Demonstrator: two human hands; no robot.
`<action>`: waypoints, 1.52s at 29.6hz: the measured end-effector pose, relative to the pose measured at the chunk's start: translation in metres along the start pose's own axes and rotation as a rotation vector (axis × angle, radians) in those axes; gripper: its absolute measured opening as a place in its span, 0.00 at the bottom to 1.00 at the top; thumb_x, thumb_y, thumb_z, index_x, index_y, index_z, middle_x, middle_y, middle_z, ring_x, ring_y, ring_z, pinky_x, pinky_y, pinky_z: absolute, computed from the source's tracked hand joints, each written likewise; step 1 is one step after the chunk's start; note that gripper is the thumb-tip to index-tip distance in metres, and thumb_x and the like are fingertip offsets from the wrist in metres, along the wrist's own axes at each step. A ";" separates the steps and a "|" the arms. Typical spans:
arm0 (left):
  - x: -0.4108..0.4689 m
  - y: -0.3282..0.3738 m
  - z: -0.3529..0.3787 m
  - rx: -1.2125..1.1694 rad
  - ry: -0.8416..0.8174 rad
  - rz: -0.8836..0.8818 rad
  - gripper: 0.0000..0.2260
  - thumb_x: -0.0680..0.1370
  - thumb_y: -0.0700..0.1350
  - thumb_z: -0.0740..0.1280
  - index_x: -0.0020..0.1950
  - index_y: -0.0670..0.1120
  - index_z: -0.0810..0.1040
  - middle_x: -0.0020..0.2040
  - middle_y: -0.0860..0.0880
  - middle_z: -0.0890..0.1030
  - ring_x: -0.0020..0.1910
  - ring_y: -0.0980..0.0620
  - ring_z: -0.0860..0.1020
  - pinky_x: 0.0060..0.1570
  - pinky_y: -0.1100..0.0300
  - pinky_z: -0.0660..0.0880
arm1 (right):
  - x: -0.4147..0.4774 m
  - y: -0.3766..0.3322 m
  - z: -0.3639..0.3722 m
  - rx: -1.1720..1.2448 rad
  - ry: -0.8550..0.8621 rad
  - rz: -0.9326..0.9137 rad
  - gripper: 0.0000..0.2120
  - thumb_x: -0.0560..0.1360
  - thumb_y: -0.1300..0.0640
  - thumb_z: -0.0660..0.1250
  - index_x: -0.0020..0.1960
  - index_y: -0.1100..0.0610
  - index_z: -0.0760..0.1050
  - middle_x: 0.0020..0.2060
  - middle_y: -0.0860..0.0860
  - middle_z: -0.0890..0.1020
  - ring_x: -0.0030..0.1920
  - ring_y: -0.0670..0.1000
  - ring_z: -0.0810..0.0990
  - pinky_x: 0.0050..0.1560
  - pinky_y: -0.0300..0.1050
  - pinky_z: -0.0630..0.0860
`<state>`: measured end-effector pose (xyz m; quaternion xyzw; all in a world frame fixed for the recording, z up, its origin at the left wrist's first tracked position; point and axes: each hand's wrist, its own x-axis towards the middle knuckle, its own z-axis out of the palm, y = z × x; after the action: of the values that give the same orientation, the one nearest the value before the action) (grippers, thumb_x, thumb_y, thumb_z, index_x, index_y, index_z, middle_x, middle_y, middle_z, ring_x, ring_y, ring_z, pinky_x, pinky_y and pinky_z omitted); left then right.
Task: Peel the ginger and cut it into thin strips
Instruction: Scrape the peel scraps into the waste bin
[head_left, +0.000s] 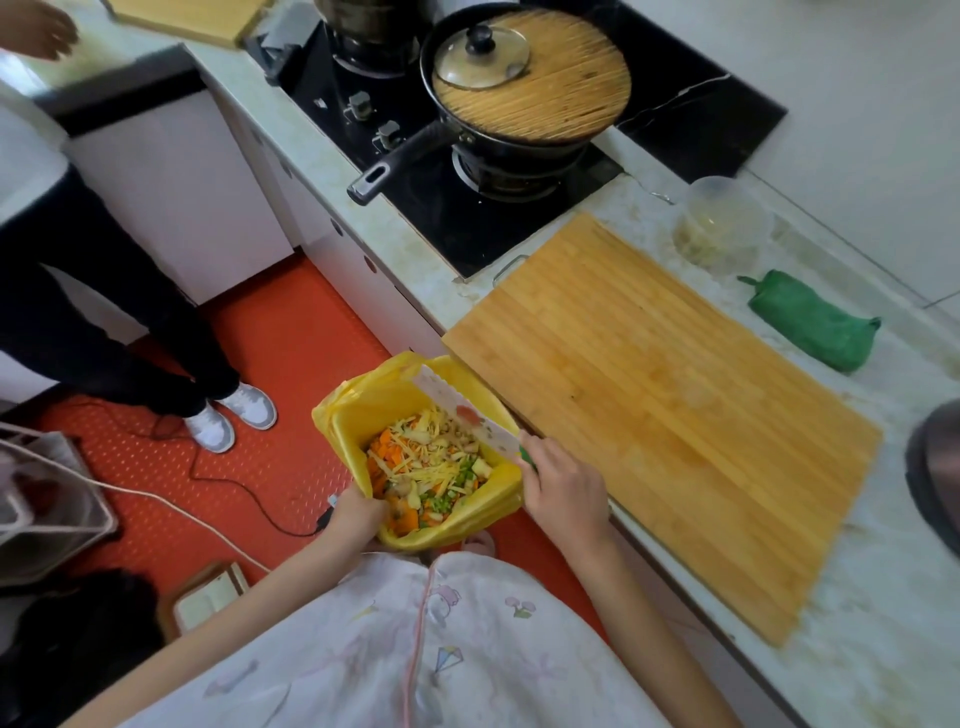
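A yellow-bagged waste bin (358, 415) hangs beside the counter edge, filled with pale ginger strips (423, 447), orange pieces and green bits. My left hand (358, 512) grips the bin's near rim. My right hand (563, 480) holds a white knife (462, 413) by its green handle, the blade slanting over the bin's contents. The wooden cutting board (665, 410) on the counter is bare.
A black pan with a glass lid (524, 78) sits on the stove. A clear plastic container (722, 223) and a green cloth (813, 322) lie beyond the board. Another person's legs (130, 332) stand on the red floor at left, with cables nearby.
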<state>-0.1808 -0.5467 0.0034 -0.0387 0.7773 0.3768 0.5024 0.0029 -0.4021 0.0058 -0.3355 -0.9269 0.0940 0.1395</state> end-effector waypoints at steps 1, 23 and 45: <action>0.000 0.000 0.000 -0.003 -0.005 0.009 0.23 0.74 0.25 0.58 0.68 0.38 0.68 0.53 0.40 0.76 0.49 0.37 0.77 0.37 0.51 0.76 | 0.000 0.003 0.002 -0.007 0.030 -0.033 0.12 0.77 0.53 0.61 0.55 0.54 0.79 0.38 0.46 0.81 0.25 0.47 0.74 0.20 0.36 0.64; 0.046 0.004 -0.035 -0.055 -0.002 -0.156 0.13 0.75 0.25 0.54 0.55 0.36 0.69 0.39 0.40 0.75 0.33 0.40 0.76 0.17 0.56 0.75 | 0.057 -0.011 0.041 -0.028 0.129 0.411 0.21 0.68 0.67 0.63 0.60 0.59 0.73 0.55 0.56 0.74 0.55 0.56 0.71 0.53 0.51 0.70; 0.176 -0.030 -0.028 0.081 0.058 -0.173 0.10 0.75 0.29 0.61 0.55 0.37 0.73 0.43 0.40 0.78 0.35 0.38 0.79 0.21 0.52 0.77 | 0.049 0.049 0.039 -0.156 -0.073 0.797 0.21 0.78 0.59 0.61 0.69 0.64 0.64 0.58 0.62 0.72 0.58 0.62 0.72 0.52 0.51 0.67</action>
<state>-0.2753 -0.5298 -0.1496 -0.0963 0.8000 0.2988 0.5114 -0.0165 -0.3370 -0.0345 -0.6746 -0.7329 0.0820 0.0334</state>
